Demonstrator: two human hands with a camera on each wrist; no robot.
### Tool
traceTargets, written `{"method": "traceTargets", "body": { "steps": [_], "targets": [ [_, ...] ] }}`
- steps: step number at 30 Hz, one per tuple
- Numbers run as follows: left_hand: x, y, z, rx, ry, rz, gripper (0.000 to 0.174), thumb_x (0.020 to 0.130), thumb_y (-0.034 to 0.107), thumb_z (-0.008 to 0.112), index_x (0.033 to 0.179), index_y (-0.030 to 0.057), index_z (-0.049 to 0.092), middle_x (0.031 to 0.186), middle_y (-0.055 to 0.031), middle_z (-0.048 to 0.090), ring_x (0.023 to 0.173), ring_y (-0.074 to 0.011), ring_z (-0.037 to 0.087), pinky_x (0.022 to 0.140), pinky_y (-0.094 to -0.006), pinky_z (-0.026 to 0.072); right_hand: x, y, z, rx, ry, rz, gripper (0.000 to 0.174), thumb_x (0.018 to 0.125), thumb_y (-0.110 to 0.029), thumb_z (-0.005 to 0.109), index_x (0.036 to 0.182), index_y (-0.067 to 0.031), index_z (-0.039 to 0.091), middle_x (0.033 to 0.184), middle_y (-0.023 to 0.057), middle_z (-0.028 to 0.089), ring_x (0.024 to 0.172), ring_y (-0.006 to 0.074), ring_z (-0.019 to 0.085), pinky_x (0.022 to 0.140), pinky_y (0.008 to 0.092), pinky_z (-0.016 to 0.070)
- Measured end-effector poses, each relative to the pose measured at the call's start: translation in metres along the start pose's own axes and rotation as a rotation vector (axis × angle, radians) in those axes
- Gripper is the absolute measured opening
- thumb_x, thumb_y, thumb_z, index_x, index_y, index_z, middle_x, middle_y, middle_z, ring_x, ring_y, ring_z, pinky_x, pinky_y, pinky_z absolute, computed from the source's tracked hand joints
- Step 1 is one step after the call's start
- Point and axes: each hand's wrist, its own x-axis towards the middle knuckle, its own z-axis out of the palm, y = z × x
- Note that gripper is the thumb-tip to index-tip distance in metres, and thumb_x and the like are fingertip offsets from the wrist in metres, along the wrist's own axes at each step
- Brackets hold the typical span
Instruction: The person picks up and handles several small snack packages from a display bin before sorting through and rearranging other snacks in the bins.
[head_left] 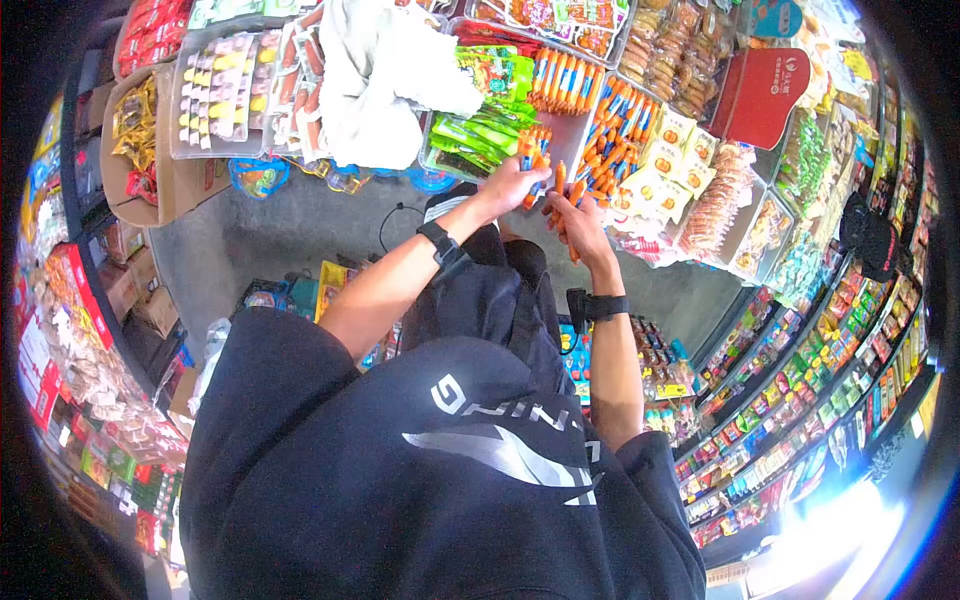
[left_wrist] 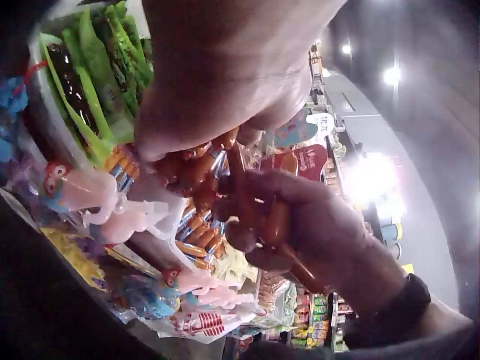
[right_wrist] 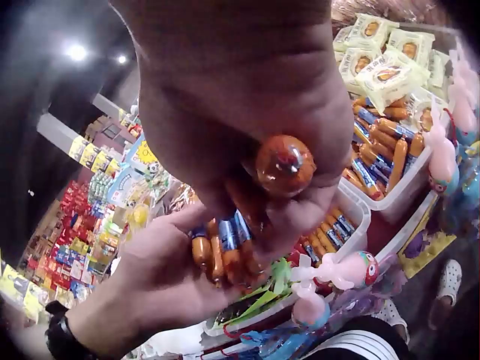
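Close together in front of the body, both hands hold orange-wrapped sausages over the edge of the goods display. The left hand (head_left: 508, 190) grips a small bunch of sausages (right_wrist: 229, 247) with blue labels, lined up side by side across its fingers. Beside it, the right hand (head_left: 585, 230) holds several more sausages (left_wrist: 277, 221), and one of their rounded ends (right_wrist: 285, 166) points at the right wrist camera. The hands nearly meet in both wrist views. Just beyond them, more sausages (head_left: 612, 135) fill a clear plastic bin, next to another stack of sausages (head_left: 566, 80).
Green snack packs (head_left: 480, 135) lie left of the sausages, and cream packets (head_left: 672, 160) to the right. A white cloth or bag (head_left: 375, 85) covers goods further left. Pink toys (right_wrist: 349, 270) hang along the bin edge. A red sign (head_left: 765, 95) stands behind; shelves line the right.
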Motion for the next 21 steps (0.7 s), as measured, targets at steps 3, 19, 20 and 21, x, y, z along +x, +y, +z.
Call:
{"method": "traceTargets", "body": {
  "steps": [3, 19, 20, 21],
  "targets": [
    [0.003, -0.011, 0.017, -0.047, 0.052, 0.114, 0.023, 0.1, 0.024, 0.059, 0.114, 0.0071, 0.064, 0.089, 0.0006, 0.066, 0.078, -0.0087, 0.061, 0.069, -0.0259, 0.0492, 0.001, -0.001, 0.0, -0.198, -0.023, -0.141, 0.021, 0.096, -0.025, 0.06, 0.093, -0.0049, 0.063, 0.072, 0.0022, 0.063, 0.056, 0.0112, 0.058, 0.047, 0.0258, 0.0431],
    [0.004, 0.015, 0.004, 0.084, -0.032, -0.004, 0.025, 0.09, 0.022, 0.074, 0.107, 0.0058, 0.064, 0.088, -0.0023, 0.067, 0.074, -0.0102, 0.062, 0.065, -0.0271, 0.0501, -0.001, -0.016, 0.008, -0.358, 0.088, -0.21, 0.023, 0.09, -0.021, 0.06, 0.094, 0.0013, 0.064, 0.069, 0.0071, 0.062, 0.06, 0.0156, 0.061, 0.057, 0.0321, 0.0487],
    [0.008, 0.004, 0.004, 0.045, 0.058, 0.166, 0.02, 0.092, 0.023, 0.073, 0.102, 0.0084, 0.065, 0.081, 0.0018, 0.066, 0.064, -0.006, 0.058, 0.057, -0.0242, 0.048, -0.001, -0.018, 0.006, -0.32, 0.101, -0.092, 0.023, 0.09, -0.022, 0.061, 0.092, 0.0013, 0.064, 0.068, 0.0069, 0.063, 0.06, 0.0146, 0.061, 0.056, 0.0314, 0.0476],
    [0.004, 0.01, 0.003, 0.044, 0.059, 0.165, 0.02, 0.092, 0.023, 0.073, 0.102, 0.0084, 0.065, 0.081, 0.0018, 0.066, 0.064, -0.006, 0.058, 0.057, -0.0242, 0.048, 0.002, -0.015, 0.005, -0.32, 0.101, -0.091, 0.023, 0.09, -0.022, 0.061, 0.092, 0.0013, 0.064, 0.068, 0.0069, 0.063, 0.06, 0.0146, 0.061, 0.056, 0.0314, 0.0476]
  ]
}}
